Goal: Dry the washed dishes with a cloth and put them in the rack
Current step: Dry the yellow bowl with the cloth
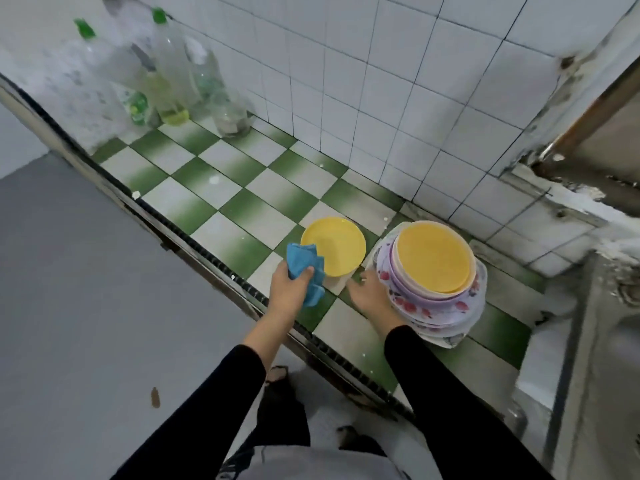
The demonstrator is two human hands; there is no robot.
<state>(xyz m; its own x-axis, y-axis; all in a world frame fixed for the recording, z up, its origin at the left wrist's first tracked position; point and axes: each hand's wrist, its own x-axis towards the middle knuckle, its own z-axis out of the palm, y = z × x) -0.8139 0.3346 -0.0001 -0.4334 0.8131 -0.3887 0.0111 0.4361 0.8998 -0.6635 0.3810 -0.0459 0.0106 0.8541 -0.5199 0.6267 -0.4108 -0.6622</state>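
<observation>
Left grip [289, 285]: fingers curled round a crumpled blue cloth [304, 265], which overlaps the plate's left rim.
Right grip [367, 292]: fingers loosely bent, holding nothing, tips just beside the plate's near rim.
Round yellow plastic plate [337, 245]: flat on the green-and-white checkered tiled worktop [221, 174].
Stack of floral and yellow dishes [436, 271]: right of the plate, beside the right grip.
Clear plastic bottles with green caps [166, 74]: far left, by the wall.

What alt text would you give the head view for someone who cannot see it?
The left hand grips a blue cloth at the rim of a yellow plate on a green-and-white checkered tile counter. The open right hand is between it and a stack of plates, a yellow one topmost. Plastic bottles stand at the far left.
</observation>
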